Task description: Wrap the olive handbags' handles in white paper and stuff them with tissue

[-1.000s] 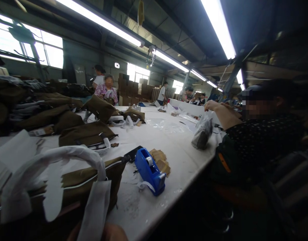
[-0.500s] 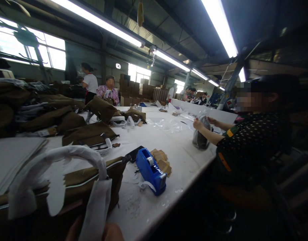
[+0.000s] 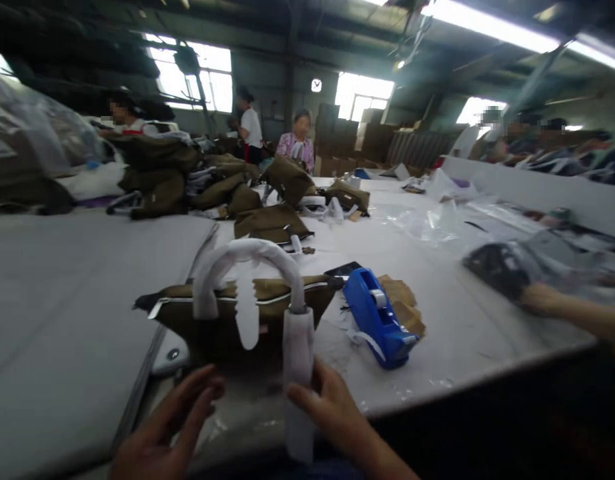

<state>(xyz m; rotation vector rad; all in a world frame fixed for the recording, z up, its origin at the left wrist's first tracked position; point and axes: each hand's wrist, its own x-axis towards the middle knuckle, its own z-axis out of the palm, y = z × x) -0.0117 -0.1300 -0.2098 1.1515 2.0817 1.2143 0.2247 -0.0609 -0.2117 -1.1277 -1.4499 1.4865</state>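
An olive-brown handbag [image 3: 272, 293] with a zipped top stands upright on the table before me. Its arched handle [image 3: 250, 248] is wrapped in white protective material, and a white notched strip [image 3: 247, 313] hangs from it. My right hand [image 3: 337, 413] grips the white-wrapped strap [image 3: 298, 373] that hangs down the bag's near side, thumb in front and fingers behind. My left hand [image 3: 170, 427] is held out at the bag's lower left, thumb and fingers apart, with nothing in it. The lower front of the bag is dark and partly hidden.
A blue tape dispenser [image 3: 375, 320] sits right of the bag, beside brown paper pieces [image 3: 401, 303]. More olive bags [image 3: 275, 223] are piled farther back. At the right, a co-worker's hand [image 3: 542, 298] touches a plastic-covered dark bag [image 3: 497, 267]. White sheets [image 3: 87, 300] lie at left.
My view has swung left. The handbag now appears nearer the middle, and my left hand shows clearly. The co-worker's plastic-covered bag has gone from held up to lying on the table.
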